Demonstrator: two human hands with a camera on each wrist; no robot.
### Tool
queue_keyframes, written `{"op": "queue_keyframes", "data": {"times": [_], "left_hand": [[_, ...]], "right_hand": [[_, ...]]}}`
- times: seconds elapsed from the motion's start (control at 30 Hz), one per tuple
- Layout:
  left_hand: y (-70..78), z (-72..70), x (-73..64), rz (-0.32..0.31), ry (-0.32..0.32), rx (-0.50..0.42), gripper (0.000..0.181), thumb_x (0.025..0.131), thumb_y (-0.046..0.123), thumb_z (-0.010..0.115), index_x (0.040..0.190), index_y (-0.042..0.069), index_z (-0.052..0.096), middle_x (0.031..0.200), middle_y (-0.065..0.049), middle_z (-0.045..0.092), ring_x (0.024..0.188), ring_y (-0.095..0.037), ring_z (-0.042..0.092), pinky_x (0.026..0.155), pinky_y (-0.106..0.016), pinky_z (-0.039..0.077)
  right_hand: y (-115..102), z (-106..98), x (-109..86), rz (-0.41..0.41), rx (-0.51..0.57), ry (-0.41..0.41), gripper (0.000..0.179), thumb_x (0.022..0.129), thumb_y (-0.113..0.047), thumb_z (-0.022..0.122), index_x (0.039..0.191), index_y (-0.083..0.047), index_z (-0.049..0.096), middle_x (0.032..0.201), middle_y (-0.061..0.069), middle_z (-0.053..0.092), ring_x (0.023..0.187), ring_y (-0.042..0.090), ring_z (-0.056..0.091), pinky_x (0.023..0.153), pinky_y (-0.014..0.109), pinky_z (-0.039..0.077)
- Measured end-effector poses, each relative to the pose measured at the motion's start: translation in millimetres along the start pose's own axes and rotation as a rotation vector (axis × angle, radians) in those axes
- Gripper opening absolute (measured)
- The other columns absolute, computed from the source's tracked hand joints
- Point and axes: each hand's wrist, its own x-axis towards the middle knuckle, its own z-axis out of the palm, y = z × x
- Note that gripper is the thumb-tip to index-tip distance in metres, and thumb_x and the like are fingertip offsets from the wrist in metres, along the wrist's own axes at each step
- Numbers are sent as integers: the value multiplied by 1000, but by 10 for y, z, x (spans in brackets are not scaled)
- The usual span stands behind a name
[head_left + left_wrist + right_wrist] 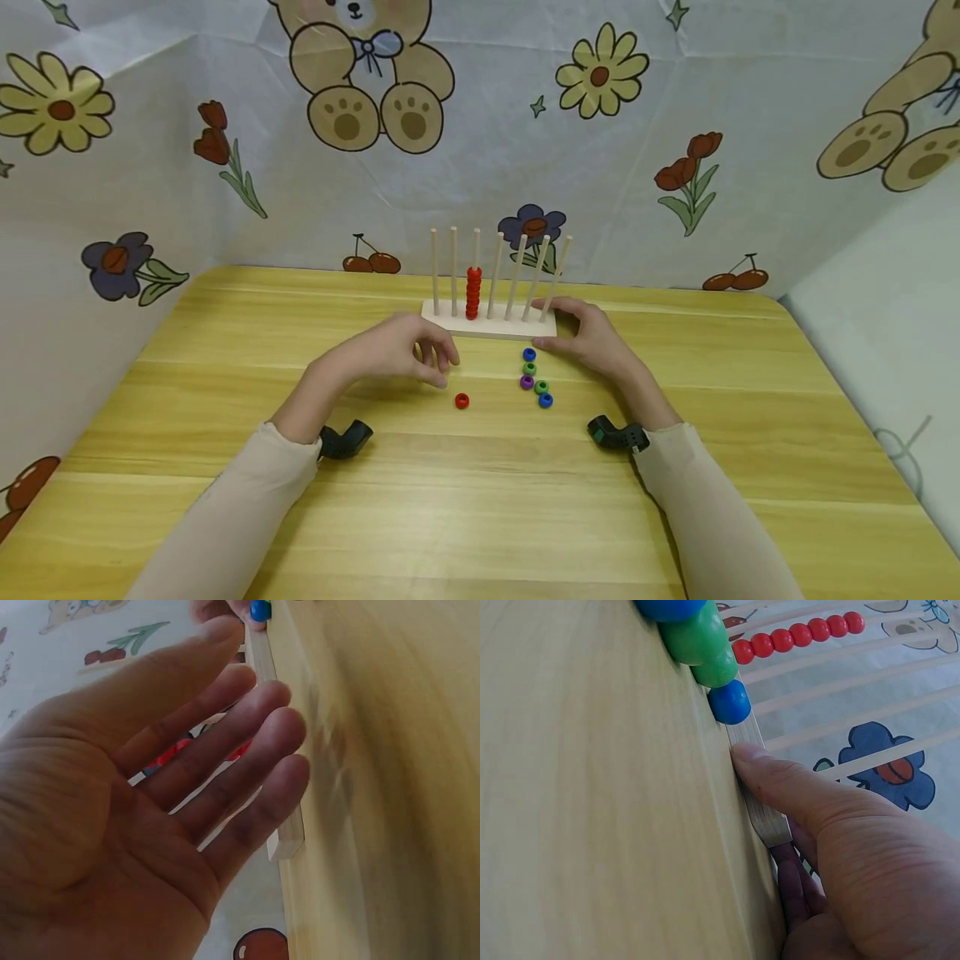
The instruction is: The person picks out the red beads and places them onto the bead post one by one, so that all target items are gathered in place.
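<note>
A wooden peg stand (487, 329) with several upright pegs stands toward the back of the table. One peg carries a stack of red beads (472, 293). My right hand (592, 337) grips the stand's right end, thumb (757, 761) along the front edge of the base and fingers around behind. To the left, my left hand (397, 346) is held in front of the stand, fingers loosely bent and nothing in them. A single red bead (462, 401) lies just to the right of and nearer than its fingertips.
In front of the right hand lies a short line of loose beads: a blue bead (529, 354), a green bead (529, 368), a purple bead (527, 382), then another green and another blue. Behind the table hangs a printed cloth (480, 175). Each wrist bears a black camera.
</note>
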Motion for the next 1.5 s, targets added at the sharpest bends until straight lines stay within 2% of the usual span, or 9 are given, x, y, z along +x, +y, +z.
{"op": "queue_keyframes", "data": {"times": [0.17, 0.3, 0.47, 0.67, 0.87, 1.1, 1.27, 1.5], "left_hand": [[18, 93, 9, -20, -66, -34, 27, 85, 13, 90, 109, 12, 77, 96, -4, 72, 87, -17, 65, 81, -32, 56], [44, 180, 46, 14, -90, -33, 26, 84, 12, 90, 107, 13, 77, 94, -6, 70, 85, -17, 63, 77, -30, 55], [67, 249, 96, 51, -93, -6, 23, 84, 8, 89, 103, 13, 77, 89, -4, 69, 81, -15, 62, 74, -27, 54], [83, 292, 124, 43, -94, 20, 18, 86, 5, 87, 97, 14, 76, 87, 1, 68, 78, -13, 61, 73, -26, 54], [76, 320, 152, 38, -65, 51, 15, 87, 9, 86, 93, 17, 75, 84, 5, 67, 75, -12, 60, 71, -26, 53], [80, 315, 157, 59, 20, 34, 12, 90, 10, 82, 95, 17, 73, 83, 5, 68, 77, -13, 64, 72, -28, 55], [90, 287, 174, 77, 132, -9, 14, 91, 3, 77, 100, 14, 74, 88, 3, 71, 79, -14, 67, 75, -29, 59], [209, 184, 245, 60, 309, -57, 18, 91, 4, 80, 104, 13, 73, 93, 1, 73, 84, -16, 68, 76, -30, 60]], "right_hand": [[-5, 3, 7, 4, 3, -1, 58, 90, -28, 86, 143, -16, 65, 152, 11, 58, 146, 32, 48, 125, 53, 32], [-6, 7, 13, 7, 9, -3, 58, 90, -28, 86, 143, -17, 65, 152, 10, 58, 147, 31, 47, 125, 52, 31], [-12, 4, 18, -1, 21, -5, 58, 91, -27, 86, 143, -15, 65, 152, 11, 59, 147, 31, 47, 126, 52, 31], [1, 3, 18, 5, 27, -8, 57, 91, -28, 86, 143, -15, 66, 153, 11, 58, 148, 32, 46, 127, 53, 29], [11, 3, 22, -10, 37, -7, 57, 91, -26, 86, 143, -14, 65, 152, 11, 58, 148, 32, 46, 126, 52, 30], [-21, -2, 14, -4, 29, -3, 58, 90, -26, 86, 143, -15, 66, 152, 11, 59, 147, 31, 47, 126, 52, 30], [-26, -2, 10, 2, 20, -4, 58, 90, -26, 86, 143, -15, 66, 152, 11, 59, 147, 32, 47, 126, 51, 31], [-24, -2, 7, 4, 12, -3, 58, 90, -27, 87, 143, -15, 66, 152, 10, 59, 147, 32, 47, 126, 52, 30]]}}
